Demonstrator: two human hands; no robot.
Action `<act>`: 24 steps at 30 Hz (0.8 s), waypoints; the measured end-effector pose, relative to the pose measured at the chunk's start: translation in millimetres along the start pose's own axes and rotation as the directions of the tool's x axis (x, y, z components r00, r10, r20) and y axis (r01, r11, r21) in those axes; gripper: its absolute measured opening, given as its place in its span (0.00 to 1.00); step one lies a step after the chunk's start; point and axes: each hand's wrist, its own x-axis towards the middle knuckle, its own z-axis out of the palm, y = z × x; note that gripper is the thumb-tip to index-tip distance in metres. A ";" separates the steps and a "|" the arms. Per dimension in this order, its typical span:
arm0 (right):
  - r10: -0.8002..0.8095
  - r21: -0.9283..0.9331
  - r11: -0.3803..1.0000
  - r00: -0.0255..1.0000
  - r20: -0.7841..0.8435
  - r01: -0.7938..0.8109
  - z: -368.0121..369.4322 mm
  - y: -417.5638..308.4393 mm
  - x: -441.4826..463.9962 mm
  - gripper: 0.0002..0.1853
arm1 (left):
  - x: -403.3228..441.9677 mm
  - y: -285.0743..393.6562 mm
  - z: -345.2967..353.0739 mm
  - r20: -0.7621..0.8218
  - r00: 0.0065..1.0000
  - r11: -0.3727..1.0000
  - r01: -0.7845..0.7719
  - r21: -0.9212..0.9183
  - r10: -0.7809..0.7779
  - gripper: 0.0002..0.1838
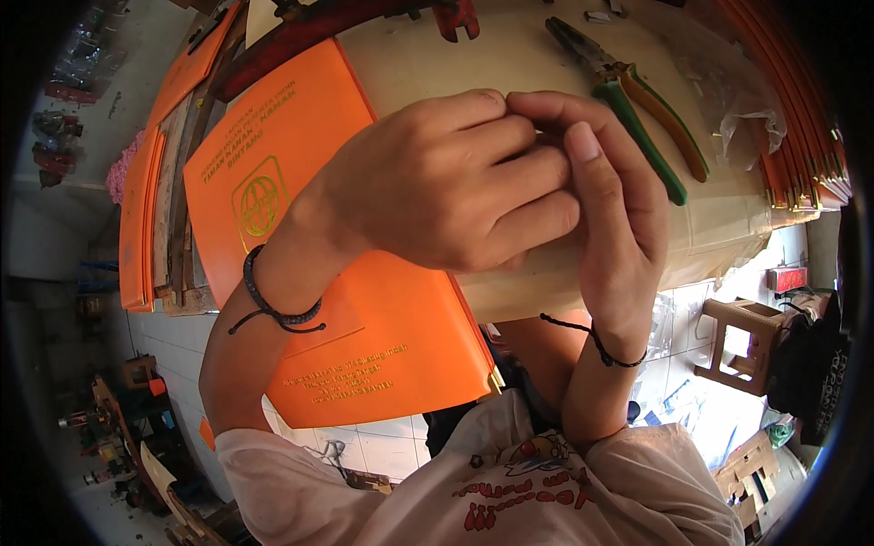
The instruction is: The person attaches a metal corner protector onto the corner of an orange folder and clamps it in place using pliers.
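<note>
My left hand is closed, its back toward me and fingers curled. Close against it is my right hand, also closed, with its thumb and index finger bent toward the left fingers. Anything between the fingertips is hidden. Beneath my left wrist lies an orange folder with gold lettering and a globe emblem; its lower part overhangs the table's near edge. A gold metal corner shows on it. Pliers with green and yellow handles rest on the table beyond my right hand.
Several orange folders with gold corners are stacked at the right, beside clear plastic wrap. More orange folders stand at the left. A red metal tool lies along the far side. A brown stool is on the tiled floor.
</note>
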 end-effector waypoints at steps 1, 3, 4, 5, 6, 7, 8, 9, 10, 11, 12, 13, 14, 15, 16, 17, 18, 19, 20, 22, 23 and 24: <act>0.009 -0.016 1.000 1.000 0.005 -0.009 -0.8 0.6 -0.2 0.19 | -0.6 0.2 0.1 0.000 1.000 1.000 0.003 0.003 -0.003 0.07; 0.027 -0.049 0.998 1.000 0.015 -0.026 -2.2 1.7 -0.7 0.19 | -1.8 0.4 0.0 0.000 1.000 1.000 0.008 0.010 -0.008 0.07; 0.045 -0.002 0.999 0.999 -0.015 -0.045 -0.8 1.4 -0.9 0.18 | -1.1 0.3 -0.3 -0.003 1.000 1.000 0.008 0.004 -0.008 0.07; 0.064 0.045 0.997 0.997 -0.044 -0.062 2.1 0.6 -1.5 0.18 | 0.2 0.1 -0.9 -0.005 1.000 1.000 0.008 -0.002 -0.008 0.07; 0.103 0.089 0.991 0.993 -0.056 -0.098 3.9 -1.6 -2.1 0.18 | 0.9 0.0 -1.2 -0.008 1.000 1.000 0.008 -0.007 -0.008 0.08; 0.142 0.133 0.982 0.988 -0.069 -0.132 5.6 -3.9 -2.7 0.18 | 0.5 0.0 -1.8 0.005 1.000 1.000 0.015 -0.014 -0.015 0.08; 0.199 0.172 0.967 0.978 -0.063 -0.186 6.2 -10.1 -2.3 0.18 | -0.2 -0.1 -2.9 0.018 1.000 1.000 0.022 -0.021 -0.022 0.08; 0.207 0.177 0.965 0.976 -0.064 -0.194 6.0 -11.2 -2.3 0.18 | -0.8 -0.2 -3.6 0.031 0.999 0.999 0.029 -0.028 -0.029 0.09; 0.216 0.181 0.963 0.974 -0.065 -0.201 5.9 -12.2 -2.2 0.18 | -1.1 -0.5 -3.8 0.035 0.999 0.999 0.029 -0.025 -0.028 0.09; 0.174 0.152 0.975 0.982 -0.074 -0.162 4.6 -9.2 -2.3 0.19 | -1.3 -1.0 -3.8 0.039 0.999 0.999 0.029 -0.023 -0.028 0.09; 0.128 0.125 0.985 0.987 -0.096 -0.115 3.2 -4.6 -1.9 0.19 | -1.5 -1.3 -3.8 0.043 0.999 0.999 0.029 -0.021 -0.028 0.10; 0.081 0.095 0.993 0.990 -0.118 -0.070 1.8 -0.1 -1.5 0.19 | -0.9 -1.4 -4.2 0.043 0.999 1.000 0.028 -0.014 -0.027 0.11; 0.028 0.066 0.998 0.988 -0.153 -0.018 0.0 6.7 -0.2 0.20 | 0.1 -1.5 -4.7 0.043 0.999 1.000 0.027 -0.008 -0.027 0.11; 0.001 0.066 0.998 0.983 -0.185 0.012 -0.2 8.5 0.7 0.20 | 0.8 -1.6 -4.7 0.044 0.999 1.000 0.027 -0.001 -0.026 0.12; -0.027 0.065 0.997 0.976 -0.218 0.042 -0.5 10.3 1.7 0.21 | 1.7 -1.6 -3.0 0.027 0.999 0.999 0.028 0.027 -0.029 0.13; -0.025 0.094 0.994 0.968 -0.250 0.050 0.7 10.2 2.3 0.21 | 3.1 -1.7 0.1 0.009 0.999 0.998 0.031 0.054 -0.031 0.14; -0.023 0.123 0.991 0.959 -0.281 0.060 1.8 10.1 2.7 0.22 | 4.3 -1.8 1.9 0.004 0.999 0.996 0.045 0.071 -0.045 0.15; -0.006 0.117 0.992 0.953 -0.301 0.043 2.7 7.3 1.6 0.23 | 5.4 -1.9 3.8 -0.001 0.998 0.994 0.059 0.088 -0.059 0.16; 0.030 0.160 0.987 0.961 -0.276 0.015 2.3 5.3 -1.1 0.23 | 6.3 -1.9 4.6 0.007 0.996 0.992 0.083 0.094 -0.084 0.17; 0.080 0.232 0.972 0.968 -0.237 -0.023 1.6 3.0 -5.0 0.24 | 6.2 -2.1 9.1 -0.016 0.991 0.986 0.135 0.095 -0.134 0.18; 0.095 0.262 0.965 0.970 -0.224 -0.034 2.0 2.5 -5.8 0.24 | 4.1 -2.5 9.4 -0.023 0.988 0.983 0.153 0.102 -0.152 0.18; 0.091 0.280 0.960 0.970 -0.226 -0.025 4.6 2.4 -5.2 0.24 | 3.0 -3.0 7.8 -0.008 0.987 0.981 0.163 0.102 -0.163 0.19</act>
